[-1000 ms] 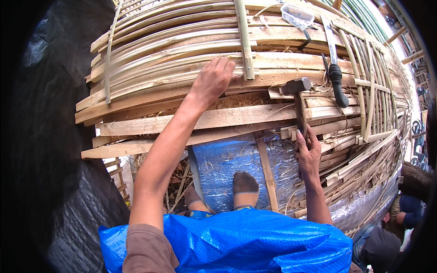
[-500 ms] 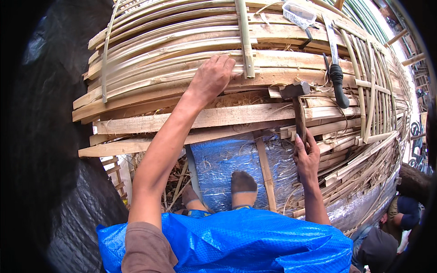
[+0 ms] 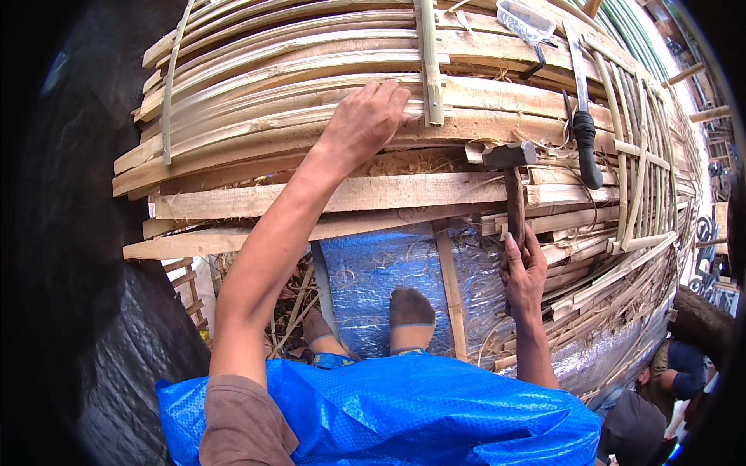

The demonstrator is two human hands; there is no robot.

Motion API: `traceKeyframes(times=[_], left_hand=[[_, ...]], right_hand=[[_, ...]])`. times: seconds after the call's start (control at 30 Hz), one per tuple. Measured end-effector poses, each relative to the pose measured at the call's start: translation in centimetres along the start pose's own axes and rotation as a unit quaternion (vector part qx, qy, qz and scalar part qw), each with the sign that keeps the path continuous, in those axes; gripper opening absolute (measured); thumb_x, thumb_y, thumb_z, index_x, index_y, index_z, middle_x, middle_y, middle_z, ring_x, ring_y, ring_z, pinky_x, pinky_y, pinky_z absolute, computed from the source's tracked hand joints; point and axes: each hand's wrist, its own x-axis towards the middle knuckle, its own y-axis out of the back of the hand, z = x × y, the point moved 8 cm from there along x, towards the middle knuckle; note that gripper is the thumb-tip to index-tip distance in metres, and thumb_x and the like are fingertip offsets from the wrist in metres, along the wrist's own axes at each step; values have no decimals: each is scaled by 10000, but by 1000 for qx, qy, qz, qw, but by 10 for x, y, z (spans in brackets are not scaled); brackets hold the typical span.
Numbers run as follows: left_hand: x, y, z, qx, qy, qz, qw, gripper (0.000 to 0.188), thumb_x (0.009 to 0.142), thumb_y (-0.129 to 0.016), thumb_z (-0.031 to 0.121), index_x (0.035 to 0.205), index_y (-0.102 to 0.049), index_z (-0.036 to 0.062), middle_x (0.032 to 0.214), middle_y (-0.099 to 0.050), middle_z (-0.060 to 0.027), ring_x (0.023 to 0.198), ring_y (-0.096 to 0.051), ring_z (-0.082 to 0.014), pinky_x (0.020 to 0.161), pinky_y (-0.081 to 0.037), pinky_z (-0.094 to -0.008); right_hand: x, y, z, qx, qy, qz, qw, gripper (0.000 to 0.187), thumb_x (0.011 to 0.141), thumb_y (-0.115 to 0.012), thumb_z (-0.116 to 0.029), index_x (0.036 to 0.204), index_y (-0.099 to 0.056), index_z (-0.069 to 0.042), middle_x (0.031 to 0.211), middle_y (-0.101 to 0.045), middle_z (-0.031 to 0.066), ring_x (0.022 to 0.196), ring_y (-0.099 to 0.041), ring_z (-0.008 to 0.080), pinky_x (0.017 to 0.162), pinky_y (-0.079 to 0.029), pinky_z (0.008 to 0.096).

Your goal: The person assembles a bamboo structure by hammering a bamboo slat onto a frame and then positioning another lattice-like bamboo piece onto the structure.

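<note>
My left hand (image 3: 367, 116) is curled over a bamboo strip (image 3: 272, 122) in the slatted panel, its fingers closed at the strip's front edge just left of an upright bamboo crosspiece (image 3: 431, 70). The thumb is hidden behind the hand. In my right hand (image 3: 525, 272) is a hammer (image 3: 514, 186), gripped by its dark wooden handle with the steel head up, over the ends of split bamboo. A second, thinner crosspiece (image 3: 169, 93) lies across the strips at the left.
A machete (image 3: 583, 132) with a black-wrapped handle and a clear plastic tub (image 3: 526, 21) lie on the wood. Loose wooden beams (image 3: 334, 196) run before me. A bamboo lattice (image 3: 641, 147) stands right. Below are silver-blue foil (image 3: 373, 272) and a blue tarp (image 3: 373, 412); another person (image 3: 637, 423) is at lower right.
The whole view has shifted a little. My left hand stays on the bamboo strip beside the crosspiece, and the right hand keeps the hammer raised in the same pose.
</note>
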Motion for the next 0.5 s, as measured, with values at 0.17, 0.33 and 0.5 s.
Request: traceKeyframes(times=[0.17, 0.33, 0.5], left_hand=[[-1, -1, 0, -3, 8, -18, 1000, 342, 954, -613, 290, 1107, -563, -11, 1025, -658, -186, 963, -663, -289, 827, -588, -381], [-2, -2, -1, 10, -18, -3, 1000, 316, 963, -600, 279, 1103, -558, -1, 1019, -659, -178, 959, -662, -280, 816, -588, -387], [-2, -7, -2, 46, -21, 25, 998, 293, 979, -578, 277, 1092, -547, 8, 986, -652, -163, 937, -659, -267, 790, -588, -393]], right_hand=[[-1, 0, 2, -2, -9, 5, 1000, 439, 999, -636, -219, 1386, -526, -42, 731, -497, -62, 561, -405, 14, 471, -315, 191], [-6, -2, 2, 0, -14, -3, 1000, 441, 1000, -634, -214, 1387, -528, -31, 779, -543, -52, 586, -420, 16, 487, -327, 194], [-10, -5, 1, 10, -16, -2, 1000, 436, 1004, -629, -208, 1387, -527, -28, 781, -543, -54, 593, -418, 15, 494, -322, 189]])
